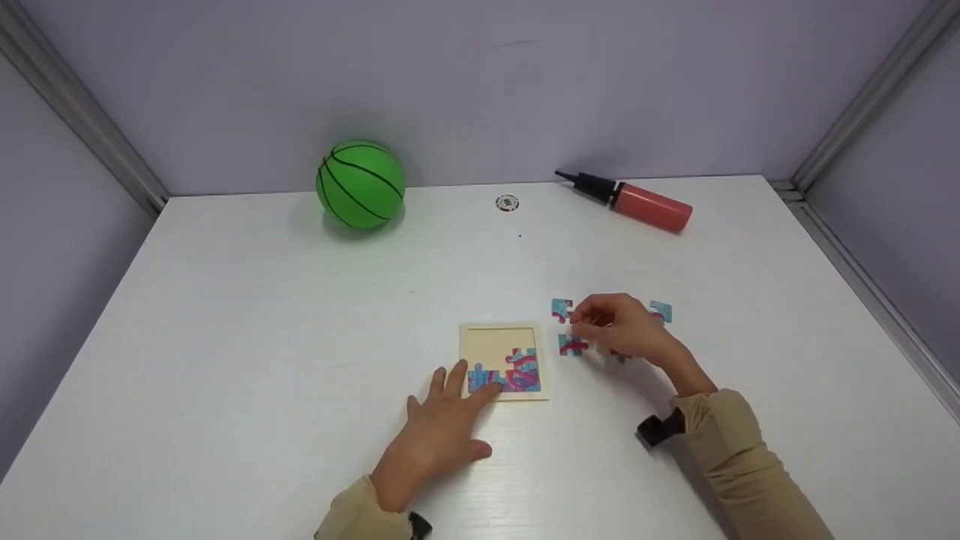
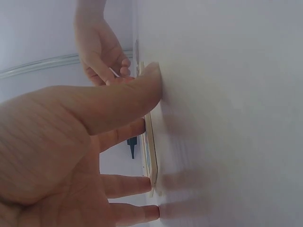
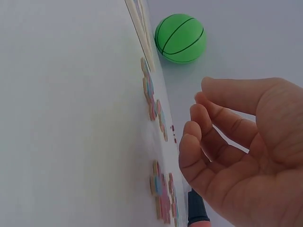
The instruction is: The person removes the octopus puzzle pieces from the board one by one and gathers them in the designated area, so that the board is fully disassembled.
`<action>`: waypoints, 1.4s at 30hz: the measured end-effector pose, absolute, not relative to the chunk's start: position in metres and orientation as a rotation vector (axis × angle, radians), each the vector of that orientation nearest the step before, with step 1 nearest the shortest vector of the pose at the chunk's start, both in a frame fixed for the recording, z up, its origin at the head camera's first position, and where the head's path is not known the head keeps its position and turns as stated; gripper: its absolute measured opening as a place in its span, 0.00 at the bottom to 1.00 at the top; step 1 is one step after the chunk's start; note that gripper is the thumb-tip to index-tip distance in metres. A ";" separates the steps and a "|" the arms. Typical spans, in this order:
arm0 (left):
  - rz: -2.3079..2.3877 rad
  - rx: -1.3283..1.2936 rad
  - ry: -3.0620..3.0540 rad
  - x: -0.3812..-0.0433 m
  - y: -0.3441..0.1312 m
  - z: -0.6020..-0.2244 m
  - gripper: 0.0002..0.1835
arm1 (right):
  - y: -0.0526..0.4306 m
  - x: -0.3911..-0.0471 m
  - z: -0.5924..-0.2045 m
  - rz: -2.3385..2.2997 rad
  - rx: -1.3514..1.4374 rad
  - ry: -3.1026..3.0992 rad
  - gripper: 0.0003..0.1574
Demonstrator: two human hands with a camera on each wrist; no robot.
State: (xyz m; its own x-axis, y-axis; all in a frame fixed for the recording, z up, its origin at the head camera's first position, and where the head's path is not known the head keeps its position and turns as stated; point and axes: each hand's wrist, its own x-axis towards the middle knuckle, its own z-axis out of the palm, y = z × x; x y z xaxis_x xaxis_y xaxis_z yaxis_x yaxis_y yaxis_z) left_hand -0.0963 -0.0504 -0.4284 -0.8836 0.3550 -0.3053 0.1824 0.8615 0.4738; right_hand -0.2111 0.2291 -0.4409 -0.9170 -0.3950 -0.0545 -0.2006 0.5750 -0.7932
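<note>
A square wooden puzzle tray (image 1: pixel 543 352) lies flat on the table, with several blue-and-pink jigsaw pieces (image 1: pixel 525 372) fitted along its bottom and lower right. My left hand (image 1: pixel 435 431) rests with spread, fairly straight fingers at the tray's lower left edge. To the tray's right, my right hand (image 1: pixel 626 330) hovers over loose jigsaw pieces, its fingers loosely bent and no piece visible between them. One loose piece (image 1: pixel 560 309) and another piece (image 1: pixel 568 346) lie by its fingertips. A further piece (image 1: pixel 661 310) shows behind the hand, which partly hides others.
A green ball (image 1: pixel 361 184) sits at the back left of the white table (image 1: pixel 262 337). At the back right lies a red-and-black hand pump (image 1: pixel 651 206). A small round disc (image 1: pixel 507 202) lies between them. Pale walls (image 1: pixel 480 90) enclose the back and sides.
</note>
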 end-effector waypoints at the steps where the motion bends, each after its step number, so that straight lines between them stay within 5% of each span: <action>1: 0.622 0.399 2.650 -0.096 -0.050 -0.428 0.38 | 0.225 -0.211 -0.440 -1.260 -0.522 2.583 0.10; 23: 0.514 0.433 2.653 -0.098 -0.049 -0.425 0.39 | 0.159 -0.220 -0.433 -1.252 -0.738 2.492 0.07; 42: 0.510 0.407 2.650 -0.097 -0.051 -0.427 0.38 | 0.156 -0.220 -0.434 -0.984 -0.792 2.500 0.06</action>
